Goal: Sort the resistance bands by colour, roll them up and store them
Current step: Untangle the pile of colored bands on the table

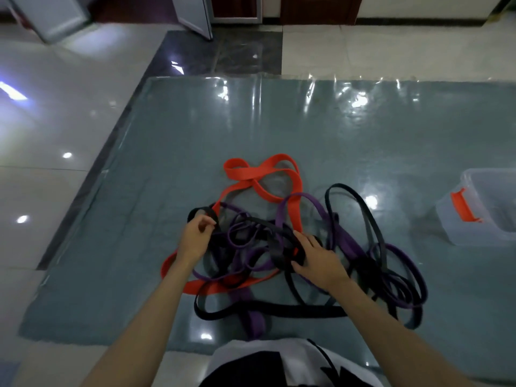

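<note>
1. Tangled pile of red, purple and black resistance bands (279, 241) lies on the grey mat (363, 141), between both hands.
2. Left hand (195, 236): fingers pinch a black band (201, 213) loop.
3. Right hand (318, 261): fingers curl around black strands; thumb hooks beneath.
4. Clear bin (474, 233) sits well right of right fingers.

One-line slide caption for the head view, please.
Both hands work a tangled pile of red, purple, black bands beside a clear bin.
</note>
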The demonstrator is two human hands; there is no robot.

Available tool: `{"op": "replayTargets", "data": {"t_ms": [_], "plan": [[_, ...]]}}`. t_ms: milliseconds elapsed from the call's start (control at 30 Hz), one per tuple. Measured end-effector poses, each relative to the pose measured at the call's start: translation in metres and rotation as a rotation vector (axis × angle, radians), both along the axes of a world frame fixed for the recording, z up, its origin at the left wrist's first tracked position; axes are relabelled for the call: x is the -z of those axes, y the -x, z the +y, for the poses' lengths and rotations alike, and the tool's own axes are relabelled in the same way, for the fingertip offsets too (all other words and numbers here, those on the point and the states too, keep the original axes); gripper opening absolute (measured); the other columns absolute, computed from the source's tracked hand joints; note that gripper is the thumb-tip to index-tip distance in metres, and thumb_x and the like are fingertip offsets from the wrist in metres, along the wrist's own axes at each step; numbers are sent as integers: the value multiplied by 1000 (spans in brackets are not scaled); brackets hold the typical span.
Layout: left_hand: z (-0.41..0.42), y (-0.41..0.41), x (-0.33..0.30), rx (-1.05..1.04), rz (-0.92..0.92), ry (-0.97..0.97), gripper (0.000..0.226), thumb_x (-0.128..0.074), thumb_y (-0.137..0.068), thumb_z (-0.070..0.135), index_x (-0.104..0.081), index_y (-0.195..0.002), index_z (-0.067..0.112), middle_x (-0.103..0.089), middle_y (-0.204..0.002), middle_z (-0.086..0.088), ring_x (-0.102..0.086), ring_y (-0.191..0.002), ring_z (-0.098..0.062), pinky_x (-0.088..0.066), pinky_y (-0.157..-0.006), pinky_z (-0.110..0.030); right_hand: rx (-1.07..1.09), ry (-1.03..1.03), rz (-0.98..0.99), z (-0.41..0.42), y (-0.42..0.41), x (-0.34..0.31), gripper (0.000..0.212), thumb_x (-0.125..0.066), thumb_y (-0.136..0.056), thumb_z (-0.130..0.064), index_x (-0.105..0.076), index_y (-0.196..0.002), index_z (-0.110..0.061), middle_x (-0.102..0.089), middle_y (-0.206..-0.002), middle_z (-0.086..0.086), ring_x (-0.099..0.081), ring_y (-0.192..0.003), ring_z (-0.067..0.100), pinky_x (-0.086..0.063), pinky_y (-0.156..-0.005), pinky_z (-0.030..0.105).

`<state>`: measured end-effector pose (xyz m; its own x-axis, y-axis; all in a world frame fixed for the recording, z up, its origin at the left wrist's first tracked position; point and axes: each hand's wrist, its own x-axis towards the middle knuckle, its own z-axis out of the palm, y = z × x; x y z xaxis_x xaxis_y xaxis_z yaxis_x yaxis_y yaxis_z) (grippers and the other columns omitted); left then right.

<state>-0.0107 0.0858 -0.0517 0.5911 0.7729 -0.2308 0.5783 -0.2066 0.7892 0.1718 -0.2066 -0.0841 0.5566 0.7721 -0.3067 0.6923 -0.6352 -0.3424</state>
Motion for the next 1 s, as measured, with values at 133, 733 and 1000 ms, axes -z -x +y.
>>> {"op": "replayTargets", "data": {"t_ms": [133, 733, 1000], "plan": [[-25, 42, 14, -148, 14, -62, 11, -63, -97, -3, -68, -102, 6, -69, -105, -14, -68, -100, -34, -53, -85, -42, -9, -1, -10, -7, 19, 4, 96, -62, -92, -64, -13, -167, -30, -42, -158, -1, -71, -98, 23, -55, -71, 34], [-77, 65, 25, -85, 175, 358, 54, -73, -95, 49, -47, -131, 17, -61, -130, -3, -61, -107, -14, -47, -86, -29, 192, -68, 147, -37, 74, 5, 61, -77, -94, -30, -45, -145, -16, -73, -115, 9, -72, -105, 28, -59, -87, 40], [-87, 64, 26, 130, 252, 279, 99, -94, -74, 8, -31, -150, 18, -50, -149, -3, -51, -138, -25, -48, -114, -42, 313, -77, 277, -27, 54, -1, 25, -70, -97, -23, -68, -122, -21, -68, -84, -3, -68, -79, 22, -52, -68, 31]]}}
